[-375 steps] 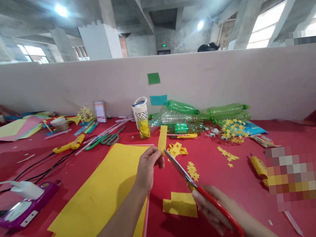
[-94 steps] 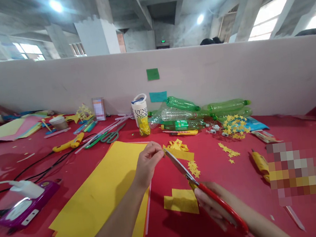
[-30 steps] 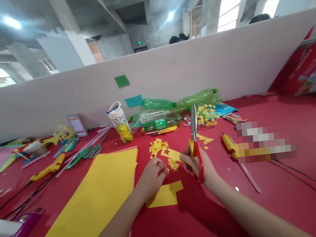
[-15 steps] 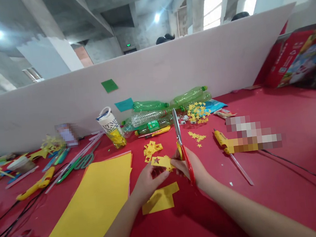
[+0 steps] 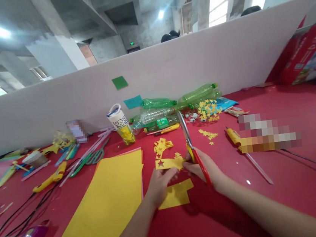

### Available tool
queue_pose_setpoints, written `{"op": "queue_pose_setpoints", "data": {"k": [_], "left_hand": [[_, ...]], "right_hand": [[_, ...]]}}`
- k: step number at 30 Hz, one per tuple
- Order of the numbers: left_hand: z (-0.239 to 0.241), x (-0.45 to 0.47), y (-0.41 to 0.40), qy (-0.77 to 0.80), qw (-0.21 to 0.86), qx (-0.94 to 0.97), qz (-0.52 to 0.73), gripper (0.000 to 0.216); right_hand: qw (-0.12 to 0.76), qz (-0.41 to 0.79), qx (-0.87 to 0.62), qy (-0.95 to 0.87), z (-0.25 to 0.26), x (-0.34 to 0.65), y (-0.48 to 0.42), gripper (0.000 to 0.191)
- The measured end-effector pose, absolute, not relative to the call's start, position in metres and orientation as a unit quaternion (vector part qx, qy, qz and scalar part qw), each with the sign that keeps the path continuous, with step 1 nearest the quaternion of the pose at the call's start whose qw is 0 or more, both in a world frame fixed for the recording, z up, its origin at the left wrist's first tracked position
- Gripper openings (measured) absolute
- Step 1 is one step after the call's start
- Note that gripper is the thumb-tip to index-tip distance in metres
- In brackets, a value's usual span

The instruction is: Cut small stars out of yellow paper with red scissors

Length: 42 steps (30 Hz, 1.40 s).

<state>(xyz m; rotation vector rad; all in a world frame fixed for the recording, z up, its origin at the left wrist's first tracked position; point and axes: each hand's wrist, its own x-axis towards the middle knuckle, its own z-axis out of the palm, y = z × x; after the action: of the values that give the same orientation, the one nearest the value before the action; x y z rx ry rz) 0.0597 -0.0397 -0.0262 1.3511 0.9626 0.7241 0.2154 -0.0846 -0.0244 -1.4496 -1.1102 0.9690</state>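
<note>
My left hand (image 5: pixel 161 181) pinches a small yellow paper piece (image 5: pixel 167 164) with a star-shaped hole near its left end. Red-handled scissors (image 5: pixel 187 134) are in my right hand (image 5: pixel 206 168), blades pointing up and away from me. The right fingertips also touch the right end of the paper piece. Just beyond it lie yellow paper scraps (image 5: pixel 162 145) with star cut-outs. A larger yellow paper offcut (image 5: pixel 176 194) rests on the red table below my hands. To the left is a stack of yellow paper sheets (image 5: pixel 107 200).
Green plastic bottles (image 5: pixel 161 114) lie against the white partition (image 5: pixel 87 96), near a pile of yellow stars (image 5: pixel 208 109). A paper cup (image 5: pixel 121 124) stands left of them. Glue guns lie at the left (image 5: pixel 50 177) and right (image 5: pixel 234 137), with trailing cords. Green scissors (image 5: pixel 95 156) lie beyond the sheets.
The whole view has shifted, so things appear further right. My left hand still holds the yellow paper piece, and the scissors stay in my right hand.
</note>
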Motion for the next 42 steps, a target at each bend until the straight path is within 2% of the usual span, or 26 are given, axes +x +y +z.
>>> {"op": "queue_pose_setpoints", "data": {"k": [7, 11, 14, 20, 30, 42], "left_hand": [[-0.025, 0.062, -0.039, 0.408, 0.622, 0.587, 0.319, 0.028], [-0.02, 0.054, -0.026, 0.408, 0.608, 0.512, 0.449, 0.025], [-0.02, 0.048, -0.02, 0.401, 0.589, 0.451, 0.538, 0.022], [-0.022, 0.039, -0.013, 0.401, 0.53, 0.427, 0.613, 0.021], [-0.014, 0.04, -0.023, 0.381, 0.522, 0.484, 0.59, 0.023], [-0.012, 0.044, -0.027, 0.411, 0.49, 0.487, 0.595, 0.025]], "right_hand": [[0.481, 0.426, -0.581, -0.499, -0.009, 0.216, -0.092, 0.021], [0.389, 0.459, -0.601, -0.527, 0.002, 0.219, -0.097, 0.031], [0.325, 0.422, -0.592, -0.605, 0.002, 0.219, -0.1, 0.032], [0.229, 0.382, -0.605, -0.66, 0.002, 0.214, -0.108, 0.035], [0.234, 0.514, -0.568, -0.599, 0.006, 0.207, -0.116, 0.034], [0.262, 0.554, -0.563, -0.554, 0.008, 0.204, -0.119, 0.032]]}}
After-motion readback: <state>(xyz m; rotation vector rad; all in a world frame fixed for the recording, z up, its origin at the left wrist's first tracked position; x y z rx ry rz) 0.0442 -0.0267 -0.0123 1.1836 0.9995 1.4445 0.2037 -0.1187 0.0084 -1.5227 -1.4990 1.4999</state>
